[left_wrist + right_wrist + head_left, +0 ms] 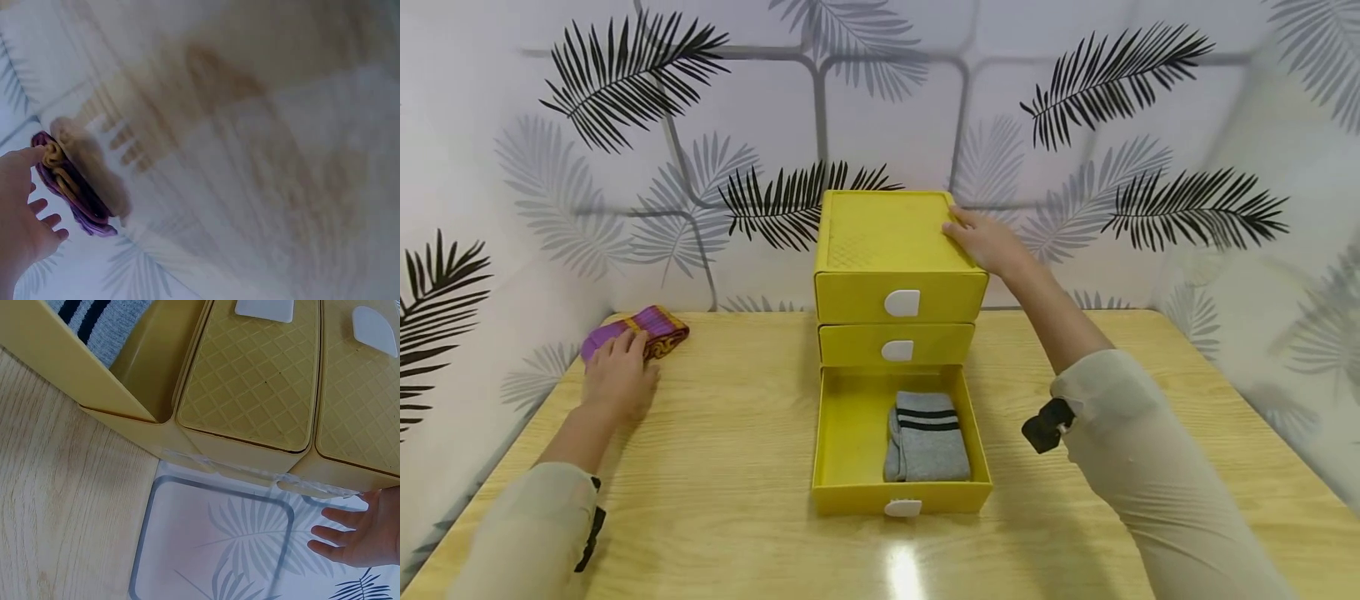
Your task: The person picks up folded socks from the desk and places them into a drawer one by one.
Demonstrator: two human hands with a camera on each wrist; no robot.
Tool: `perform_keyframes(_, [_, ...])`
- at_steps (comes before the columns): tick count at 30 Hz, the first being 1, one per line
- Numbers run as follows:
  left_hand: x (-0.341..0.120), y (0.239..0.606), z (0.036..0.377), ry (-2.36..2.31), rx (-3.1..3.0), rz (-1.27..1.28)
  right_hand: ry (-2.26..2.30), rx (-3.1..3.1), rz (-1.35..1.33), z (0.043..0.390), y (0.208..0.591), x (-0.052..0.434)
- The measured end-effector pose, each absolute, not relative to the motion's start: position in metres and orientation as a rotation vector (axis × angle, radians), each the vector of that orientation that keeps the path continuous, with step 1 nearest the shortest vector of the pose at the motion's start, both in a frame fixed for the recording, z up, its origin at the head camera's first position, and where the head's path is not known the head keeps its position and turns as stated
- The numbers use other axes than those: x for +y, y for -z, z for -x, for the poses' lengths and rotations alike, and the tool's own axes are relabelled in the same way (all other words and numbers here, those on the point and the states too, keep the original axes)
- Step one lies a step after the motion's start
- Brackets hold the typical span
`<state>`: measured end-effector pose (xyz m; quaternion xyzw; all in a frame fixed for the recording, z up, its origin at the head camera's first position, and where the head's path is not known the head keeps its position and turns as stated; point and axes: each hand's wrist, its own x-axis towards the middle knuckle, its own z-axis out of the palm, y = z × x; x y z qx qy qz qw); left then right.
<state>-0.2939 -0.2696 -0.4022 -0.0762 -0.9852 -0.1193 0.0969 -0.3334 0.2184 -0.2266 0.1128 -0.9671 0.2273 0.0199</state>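
A folded purple cloth (658, 331) with yellow and dark patterned parts lies at the table's far left. My left hand (617, 375) reaches to its near side, fingertips overlapping it. Seen from the left wrist, one finger of that hand (28, 206) meets the rolled edge of the cloth (69, 181), the others loosely spread. My right hand (988, 242) rests at the upper right edge of a yellow drawer unit (880, 233); in the right wrist view its fingers (334, 534) extend apart. The bottom drawer (853, 425) is pulled out, with folded grey black-striped socks (928, 446) inside.
Two upper drawers (898, 297) with white tabs are closed above the pulled-out one. The wooden table (730, 442) runs back to a wall covering with leaf prints (887, 108). A black wrist device (1048, 425) sticks out from the right sleeve.
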Motion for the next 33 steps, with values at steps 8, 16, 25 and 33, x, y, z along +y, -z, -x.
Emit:
perform_keyframes(8, [-0.300,0.408,0.294,0.427,-3.087,0.221,-0.712,-2.989,-0.379,0.335,0.232,0.213])
perform_keyframes(16, [-0.292,0.404,0.293,0.363,-3.141,0.323,-0.720,-2.997,-0.373,0.336,0.228,0.212])
perform_keyframes(25, [-0.230,0.394,0.264,0.240,-3.130,0.298,-0.721,-3.023,-0.336,0.334,0.228,0.214])
perform_keyframes(33, [-0.178,0.390,0.235,0.032,-3.164,0.231,-0.722,-3.022,-0.351,0.334,0.228,0.214])
